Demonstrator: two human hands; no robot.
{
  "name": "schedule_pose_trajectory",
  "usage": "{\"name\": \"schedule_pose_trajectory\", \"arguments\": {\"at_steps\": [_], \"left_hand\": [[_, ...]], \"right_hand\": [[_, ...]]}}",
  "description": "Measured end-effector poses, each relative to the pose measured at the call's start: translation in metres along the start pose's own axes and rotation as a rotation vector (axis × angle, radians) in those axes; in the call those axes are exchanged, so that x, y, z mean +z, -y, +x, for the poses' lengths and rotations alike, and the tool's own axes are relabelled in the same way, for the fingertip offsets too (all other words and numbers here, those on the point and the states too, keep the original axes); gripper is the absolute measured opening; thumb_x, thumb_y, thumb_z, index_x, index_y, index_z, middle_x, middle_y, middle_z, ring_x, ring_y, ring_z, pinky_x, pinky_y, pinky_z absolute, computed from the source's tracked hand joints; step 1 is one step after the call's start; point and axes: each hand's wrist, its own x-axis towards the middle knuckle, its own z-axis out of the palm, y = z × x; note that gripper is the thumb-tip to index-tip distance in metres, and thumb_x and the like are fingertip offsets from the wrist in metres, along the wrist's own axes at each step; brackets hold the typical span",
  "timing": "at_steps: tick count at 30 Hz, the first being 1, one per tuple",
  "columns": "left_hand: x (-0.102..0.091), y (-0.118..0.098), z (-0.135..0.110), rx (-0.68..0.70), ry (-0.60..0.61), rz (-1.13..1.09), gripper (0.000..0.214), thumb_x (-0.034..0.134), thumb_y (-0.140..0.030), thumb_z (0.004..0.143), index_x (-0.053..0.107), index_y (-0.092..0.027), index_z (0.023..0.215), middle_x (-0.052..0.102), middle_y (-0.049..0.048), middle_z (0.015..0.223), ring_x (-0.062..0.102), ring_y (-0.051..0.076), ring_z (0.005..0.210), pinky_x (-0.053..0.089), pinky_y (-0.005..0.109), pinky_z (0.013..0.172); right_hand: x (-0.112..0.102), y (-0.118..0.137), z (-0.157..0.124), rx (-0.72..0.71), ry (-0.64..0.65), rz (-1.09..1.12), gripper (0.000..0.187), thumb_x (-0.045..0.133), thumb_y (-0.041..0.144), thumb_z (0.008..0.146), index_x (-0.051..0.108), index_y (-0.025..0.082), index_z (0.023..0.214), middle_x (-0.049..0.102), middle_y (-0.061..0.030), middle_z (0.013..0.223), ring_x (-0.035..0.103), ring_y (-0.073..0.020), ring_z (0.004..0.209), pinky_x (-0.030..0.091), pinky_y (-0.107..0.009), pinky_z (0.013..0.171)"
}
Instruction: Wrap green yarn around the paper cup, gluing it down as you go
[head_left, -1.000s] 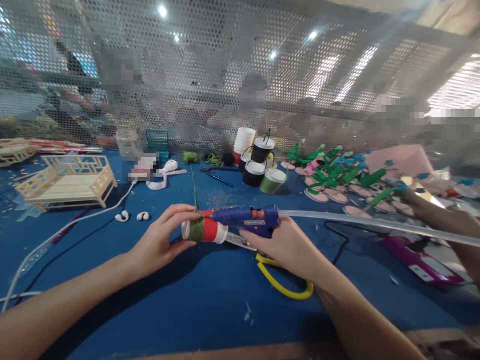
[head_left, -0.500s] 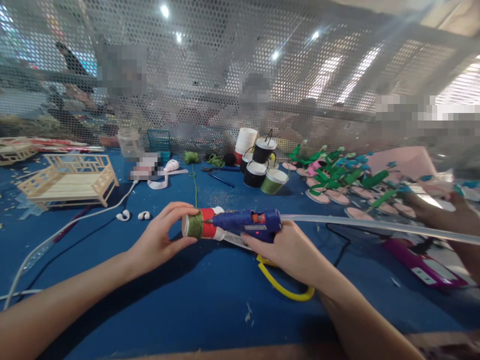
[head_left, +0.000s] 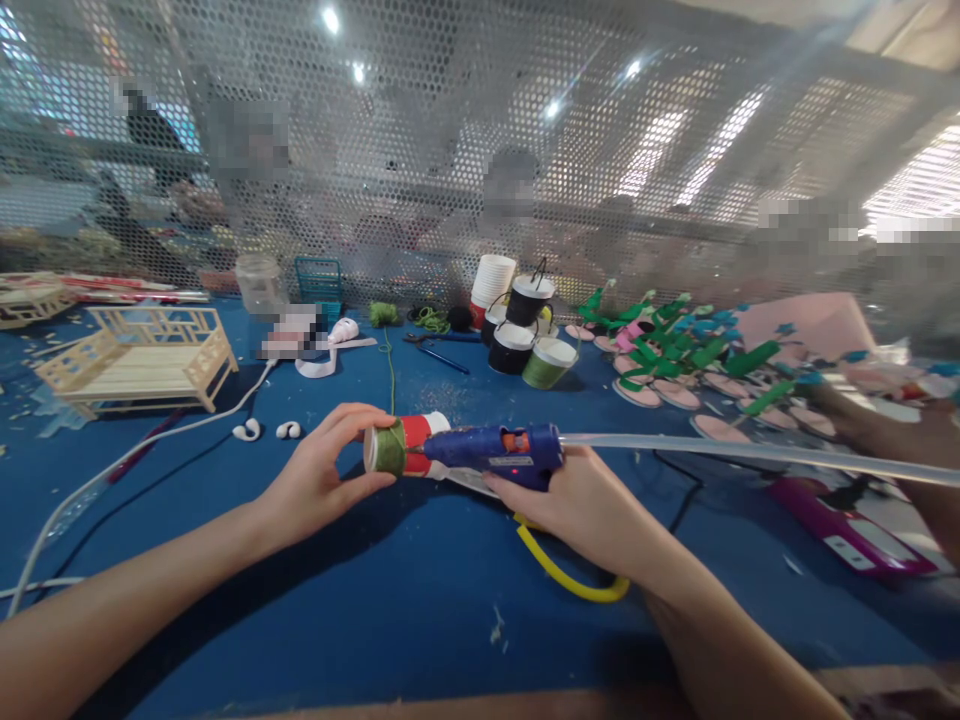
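Observation:
My left hand (head_left: 330, 462) grips a red and white paper cup (head_left: 417, 434) lying on its side, fingers at its base end. Green yarn (head_left: 389, 450) is wound around that end, and a strand runs back from it to a small green ball (head_left: 383, 314). My right hand (head_left: 574, 500) is wrapped around a blue hot glue gun (head_left: 491, 450) with a long clear glue stick (head_left: 720, 455) out of its back. The gun's nozzle is at the cup beside the yarn's edge. Partly under my right hand lie scissors with yellow handles (head_left: 570, 582).
Yarn-covered black cups (head_left: 513, 347), a green one (head_left: 550, 363) and stacked white cups (head_left: 494, 277) stand at the back. A small wooden bed frame (head_left: 150, 362) and earbuds (head_left: 247, 430) are left. Right are green craft flowers (head_left: 697, 350), a purple power strip (head_left: 847, 530) and another person's hand (head_left: 870, 425).
The glue gun has shifted very slightly, its nozzle staying by the yarn's edge. My left hand and the cup look almost unchanged. At the right, the other person's hand has moved a little.

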Motion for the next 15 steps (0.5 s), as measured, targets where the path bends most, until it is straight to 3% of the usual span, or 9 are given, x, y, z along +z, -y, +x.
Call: {"name": "schedule_pose_trajectory", "arguments": {"at_steps": [15], "left_hand": [[0.0001,-0.0034,-0.0013,0.143,0.015,0.11,0.034,0.056,-0.017,0.081,0.045,-0.021,0.114,0.047,0.0103,0.116,0.049,0.022,0.109,0.045,0.04,0.091]], "right_hand": [[-0.0036,0.0072,0.0025,-0.027,-0.042,0.158,0.01,0.057,0.026,0.071,0.062,0.018,0.071,0.056,0.0034,0.055,0.045,-0.0107,0.047,0.037,-0.021,0.043]]}}
